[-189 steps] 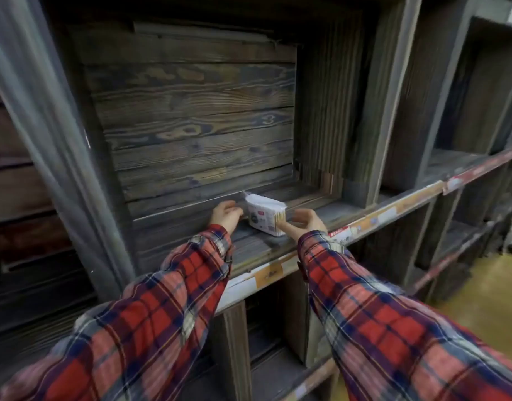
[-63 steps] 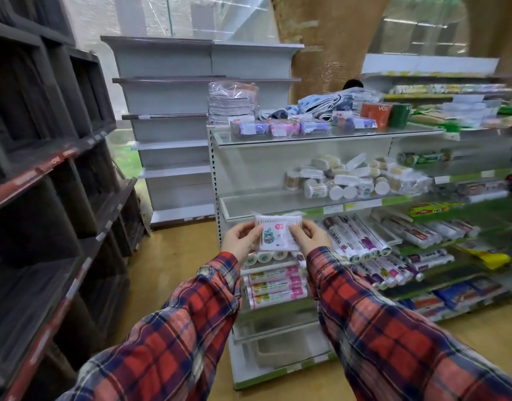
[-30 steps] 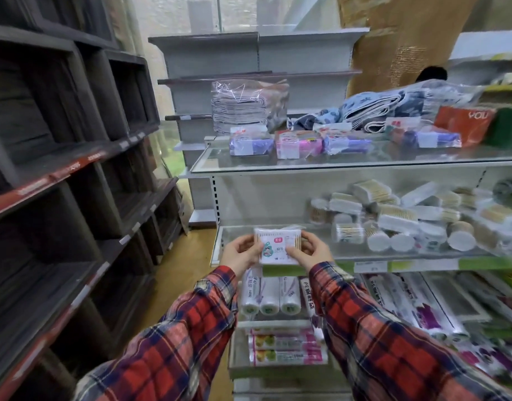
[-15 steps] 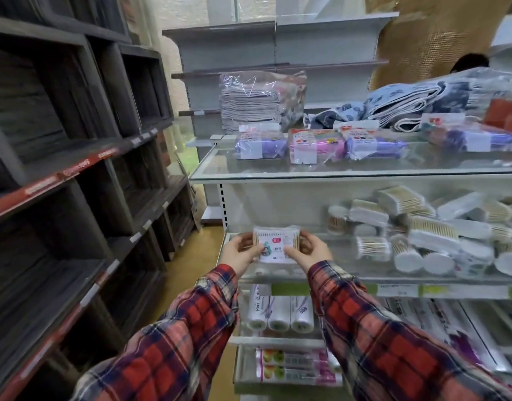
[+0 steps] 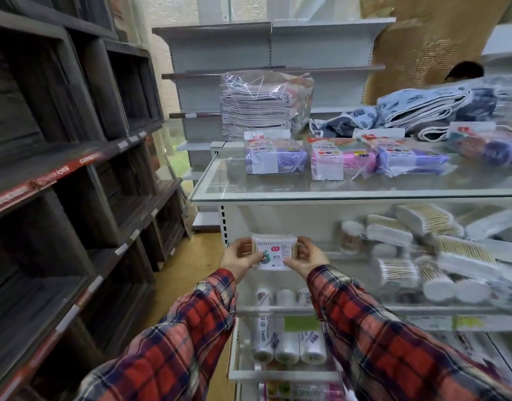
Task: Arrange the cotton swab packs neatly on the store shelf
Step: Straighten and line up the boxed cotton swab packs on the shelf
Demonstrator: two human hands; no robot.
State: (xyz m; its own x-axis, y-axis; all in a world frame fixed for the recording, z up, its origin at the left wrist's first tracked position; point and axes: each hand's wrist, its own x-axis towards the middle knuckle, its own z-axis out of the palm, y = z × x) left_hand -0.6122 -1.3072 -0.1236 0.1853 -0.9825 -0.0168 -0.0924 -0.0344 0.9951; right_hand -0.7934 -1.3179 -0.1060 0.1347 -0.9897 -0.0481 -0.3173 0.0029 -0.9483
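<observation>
Before the glass shelf we hold one cotton swab pack, our left hand and right hand pinching its two ends.

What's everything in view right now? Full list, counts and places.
cotton swab pack: one, white, held in front of the middle shelf's empty left end
loose swab packs: a jumbled pile, too blurred to count, white and tan, middle shelf right
glass shelf: one, clear, top
wrapped packs: at least three, purple and pink, on it
folded cloth stack: one, grey, behind them
rolls: three, white, lower shelf
wooden shelves: dark, left
left hand: grip on pack's left edge
right hand: grip on right edge
</observation>
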